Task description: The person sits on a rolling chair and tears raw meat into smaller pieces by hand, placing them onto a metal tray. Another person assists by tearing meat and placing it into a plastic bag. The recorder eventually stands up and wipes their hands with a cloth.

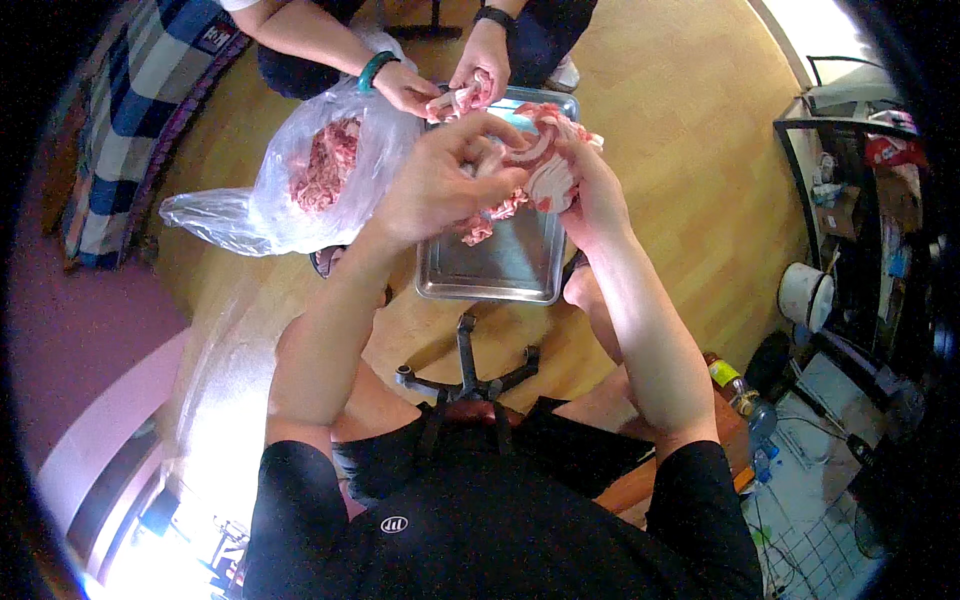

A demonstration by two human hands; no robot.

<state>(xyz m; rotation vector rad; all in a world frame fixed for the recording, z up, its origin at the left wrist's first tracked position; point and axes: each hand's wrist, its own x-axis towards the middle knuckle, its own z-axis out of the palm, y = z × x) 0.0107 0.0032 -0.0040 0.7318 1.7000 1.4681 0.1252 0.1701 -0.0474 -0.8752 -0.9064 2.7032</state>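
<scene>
My right hand (600,195) holds a bunch of raw, fatty meat slices (551,180) above a metal tray (491,281). From the left, my left hand (442,176) reaches across with bent fingers, gripping a strip at the side of that bunch. Its fingers partly cover the meat. Beneath my hands, more raw meat pieces (476,229) show over the tray, partly hidden. To the left is a clear plastic bag (262,217) with a heap of raw meat (326,165) inside.
Across the tray, another person's hands (476,71) hold a piece of meat (457,101). A wheeled chair base (466,382) stands on the wood-patterned floor. At right are a black shelf rack (795,180), a white pot (806,296) and bottles (724,375). A checked cloth (142,127) hangs at left.
</scene>
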